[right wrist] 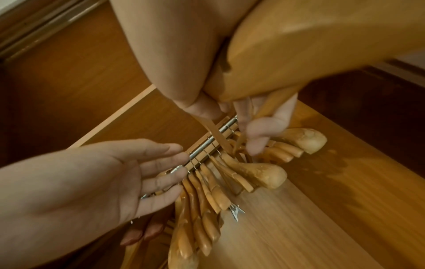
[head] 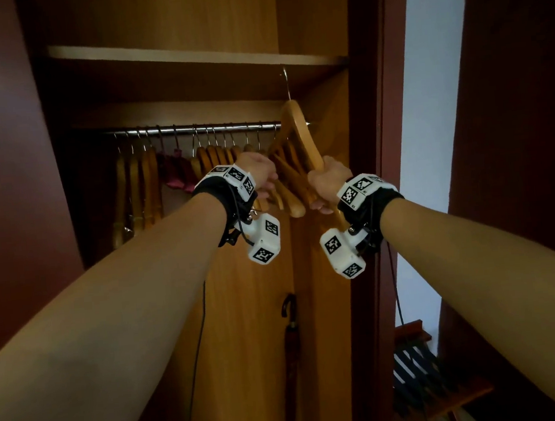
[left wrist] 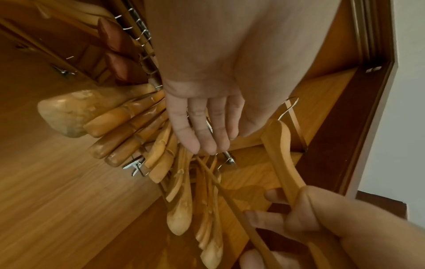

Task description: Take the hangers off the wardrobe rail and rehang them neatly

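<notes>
Hanger (head: 299, 134) gripped at lower arm by right hand (head: 329, 185), upper right of centre, hook above rail (head: 195, 128); left hand (head: 261, 171), fingers straight, parting hung hangers (head: 217, 155); lower hook into gap squarely

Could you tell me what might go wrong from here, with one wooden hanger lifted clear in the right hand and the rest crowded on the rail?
1. The right hand grips the lifted wooden hanger low on one arm, so its metal hook may swing and miss the rail.
2. The hangers on the rail are tightly packed, so the hook could snag a neighbour.
3. The left hand, fingers straight beside those hangers, could get knocked or pinched.
</notes>
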